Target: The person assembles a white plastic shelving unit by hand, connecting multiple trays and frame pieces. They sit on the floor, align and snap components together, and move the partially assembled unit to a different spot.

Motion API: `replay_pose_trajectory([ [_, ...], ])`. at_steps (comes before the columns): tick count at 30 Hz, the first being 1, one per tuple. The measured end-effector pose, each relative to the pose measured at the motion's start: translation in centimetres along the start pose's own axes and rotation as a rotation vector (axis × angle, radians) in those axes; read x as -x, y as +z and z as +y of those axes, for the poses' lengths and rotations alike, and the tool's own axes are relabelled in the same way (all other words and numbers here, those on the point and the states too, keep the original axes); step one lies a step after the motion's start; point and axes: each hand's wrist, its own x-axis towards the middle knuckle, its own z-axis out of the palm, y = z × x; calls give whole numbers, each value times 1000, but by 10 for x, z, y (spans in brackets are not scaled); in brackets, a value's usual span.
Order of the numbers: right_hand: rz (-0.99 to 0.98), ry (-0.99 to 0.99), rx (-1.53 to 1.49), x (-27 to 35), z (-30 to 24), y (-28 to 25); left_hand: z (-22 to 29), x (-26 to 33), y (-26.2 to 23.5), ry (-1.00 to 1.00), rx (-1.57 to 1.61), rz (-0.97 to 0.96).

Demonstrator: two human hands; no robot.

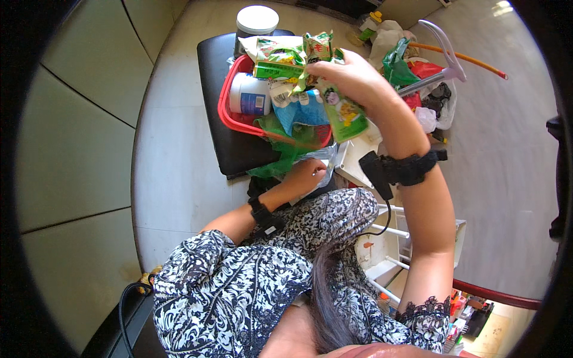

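My right hand (352, 77) is closed on a green-and-white food packet (346, 116), over the right side of a red plastic basket (222, 107). Against its fingertips lie more green packets (279, 64), heaped on top of the basket. My left hand (305, 174) is low by my lap, fingers curled round a crinkled, silvery plastic bag (325, 155), partly hidden by the hand. Inside the basket are a white tub with a blue label (249, 95) and a blue-and-white packet (298, 110). Green netting (283, 143) hangs over the basket's near edge.
The basket stands on a black padded stool (239, 156). A jar with a white lid (257, 21) is behind it. To the right, a white bin (446, 113) holds bags and a purple-grey handle (444, 53). A white rack (382, 256) stands beside my knee, cabinets (83, 137) at left.
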Motion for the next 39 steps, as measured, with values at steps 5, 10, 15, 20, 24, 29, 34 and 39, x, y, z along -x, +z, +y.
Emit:
replay_pose_trajectory([
  [5,147,38,244,1,-15,-35,3,16,-11,47,5,-81],
  [10,64,-737,589,-47,-114,65,17,58,-117,347,-198,21],
  [15,436,-598,456,-127,-174,98,10,48,-218,405,-160,25],
  [20,594,-478,-71,-142,-200,83,19,47,-231,352,-337,-35],
  [24,823,-489,-170,-138,-190,108,28,44,-235,369,-226,-35],
  [29,955,-410,-14,-146,-170,118,25,37,-240,287,-238,-34],
  [34,969,-362,56,-152,-181,115,37,40,-221,298,-66,-83],
  [39,904,-385,8,-119,-192,111,55,38,-213,490,-78,-73],
])
